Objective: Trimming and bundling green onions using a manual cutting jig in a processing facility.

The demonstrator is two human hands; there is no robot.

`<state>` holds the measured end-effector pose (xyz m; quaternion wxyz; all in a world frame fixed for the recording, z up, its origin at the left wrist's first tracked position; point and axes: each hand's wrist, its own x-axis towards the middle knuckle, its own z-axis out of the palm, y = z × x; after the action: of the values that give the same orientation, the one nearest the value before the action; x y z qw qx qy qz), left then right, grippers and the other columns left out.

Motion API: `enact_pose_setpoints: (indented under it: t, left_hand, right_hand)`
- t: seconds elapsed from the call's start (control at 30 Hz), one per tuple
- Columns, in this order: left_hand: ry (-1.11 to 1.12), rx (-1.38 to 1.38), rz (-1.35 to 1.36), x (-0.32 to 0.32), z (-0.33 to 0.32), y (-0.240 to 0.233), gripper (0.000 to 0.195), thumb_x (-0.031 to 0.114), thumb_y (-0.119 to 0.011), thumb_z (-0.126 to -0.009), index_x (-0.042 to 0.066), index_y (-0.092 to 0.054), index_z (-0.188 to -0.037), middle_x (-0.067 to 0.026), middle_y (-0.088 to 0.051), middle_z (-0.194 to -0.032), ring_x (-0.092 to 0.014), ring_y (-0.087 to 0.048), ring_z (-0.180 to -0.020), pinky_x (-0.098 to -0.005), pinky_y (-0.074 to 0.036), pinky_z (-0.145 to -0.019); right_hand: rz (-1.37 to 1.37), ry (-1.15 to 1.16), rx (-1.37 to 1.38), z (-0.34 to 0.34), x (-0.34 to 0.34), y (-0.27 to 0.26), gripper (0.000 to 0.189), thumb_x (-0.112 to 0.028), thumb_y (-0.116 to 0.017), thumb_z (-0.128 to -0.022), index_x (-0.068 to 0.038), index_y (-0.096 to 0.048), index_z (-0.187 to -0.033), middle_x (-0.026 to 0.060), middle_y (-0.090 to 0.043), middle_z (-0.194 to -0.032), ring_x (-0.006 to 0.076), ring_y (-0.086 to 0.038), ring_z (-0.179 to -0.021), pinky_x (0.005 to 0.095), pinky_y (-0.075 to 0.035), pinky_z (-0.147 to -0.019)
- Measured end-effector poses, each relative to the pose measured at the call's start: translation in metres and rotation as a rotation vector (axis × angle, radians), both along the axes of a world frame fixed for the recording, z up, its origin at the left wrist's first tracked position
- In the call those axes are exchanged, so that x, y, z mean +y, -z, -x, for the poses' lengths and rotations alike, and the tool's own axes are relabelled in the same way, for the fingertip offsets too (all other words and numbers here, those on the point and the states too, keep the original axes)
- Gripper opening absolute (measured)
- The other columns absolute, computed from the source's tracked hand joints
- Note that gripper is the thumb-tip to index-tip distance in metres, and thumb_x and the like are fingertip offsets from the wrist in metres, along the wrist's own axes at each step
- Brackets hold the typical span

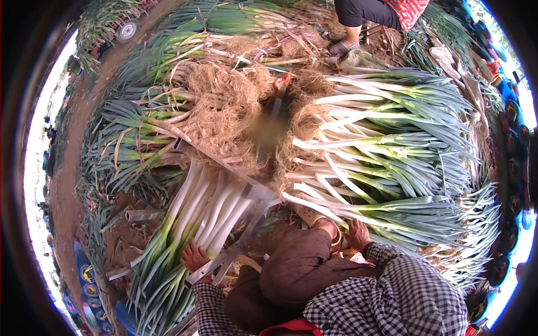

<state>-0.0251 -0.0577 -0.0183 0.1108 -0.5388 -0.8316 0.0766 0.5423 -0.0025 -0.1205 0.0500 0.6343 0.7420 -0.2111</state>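
Observation:
Several leeks (210, 206) lie side by side on a metal frame (248, 235), their white stems up and green leaves towards the lower left. My left hand (196, 257) rests on these leeks, fingers spread over the stems. At the lower edge of a large pile of leeks (378, 164) on the right, my right hand (358, 236) touches the stalks; whether it grips one I cannot tell. The roots of that pile point to the middle.
A heap of brown leek roots (227, 105) lies at the centre left, beside tied leek bundles (138, 143). A red-orange object (282, 80) is near the middle. Another person's leg (352, 35) shows at the top. A wheel (127, 30) stands at the upper left.

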Motion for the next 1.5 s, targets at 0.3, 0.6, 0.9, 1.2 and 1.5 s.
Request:
enact_pose_setpoints:
  t: [0.3,0.6,0.9,1.2,1.5]
  left_hand:
    - [-0.007,0.008,0.038,0.001,-0.001,-0.004,0.048,0.03,-0.054,-0.091,0.011,-0.052,-0.135,-0.0101,-0.057,-0.119,-0.029,-0.053,-0.106,-0.0473,-0.041,-0.089]
    - [-0.001,-0.038,0.058,0.007,-0.008,-0.002,0.047,0.031,-0.052,-0.093,0.011,-0.051,-0.136,-0.0122,-0.056,-0.118,-0.03,-0.052,-0.108,-0.0482,-0.04,-0.092]
    - [-0.018,-0.025,0.028,0.002,-0.004,-0.005,0.05,0.03,-0.054,-0.09,0.011,-0.052,-0.137,-0.0119,-0.056,-0.118,-0.03,-0.053,-0.106,-0.049,-0.04,-0.091]
    - [-0.002,-0.066,-0.043,-0.003,-0.003,-0.009,0.05,0.032,-0.051,-0.089,0.011,-0.054,-0.135,-0.0093,-0.057,-0.122,-0.027,-0.05,-0.109,-0.0455,-0.038,-0.091]
    - [-0.145,-0.193,0.185,0.007,-0.005,-0.024,0.059,0.043,-0.051,-0.09,0.018,-0.044,-0.142,-0.0064,-0.053,-0.121,-0.025,-0.047,-0.113,-0.0484,-0.034,-0.094]
  right_hand:
    - [0.275,-0.017,0.092,-0.027,0.003,-0.014,0.066,-0.037,-0.07,-0.082,-0.009,-0.045,-0.136,0.0262,-0.055,-0.126,0.0444,-0.062,-0.103,0.0522,-0.051,-0.084]
    - [0.249,-0.231,-0.269,-0.083,0.068,-0.108,0.024,-0.019,-0.053,-0.084,-0.003,-0.062,-0.098,0.0172,-0.066,-0.093,0.0328,-0.065,-0.087,0.0473,-0.05,-0.073]
    - [-0.129,-0.227,-0.273,-0.103,0.072,-0.03,0.028,-0.022,-0.064,-0.076,-0.004,-0.064,-0.096,0.0134,-0.06,-0.096,0.0307,-0.054,-0.098,0.0438,-0.039,-0.088]
    - [0.097,-0.091,0.024,-0.143,0.149,-0.188,0.033,-0.031,-0.073,-0.078,-0.005,-0.066,-0.097,0.0197,-0.068,-0.092,0.0405,-0.064,-0.089,0.0473,-0.051,-0.078]
    - [-0.952,-0.449,0.191,0.021,0.264,-0.469,0.031,-0.021,-0.072,-0.084,0.002,-0.063,-0.103,0.0241,-0.065,-0.088,0.0442,-0.062,-0.081,0.0477,-0.05,-0.069]
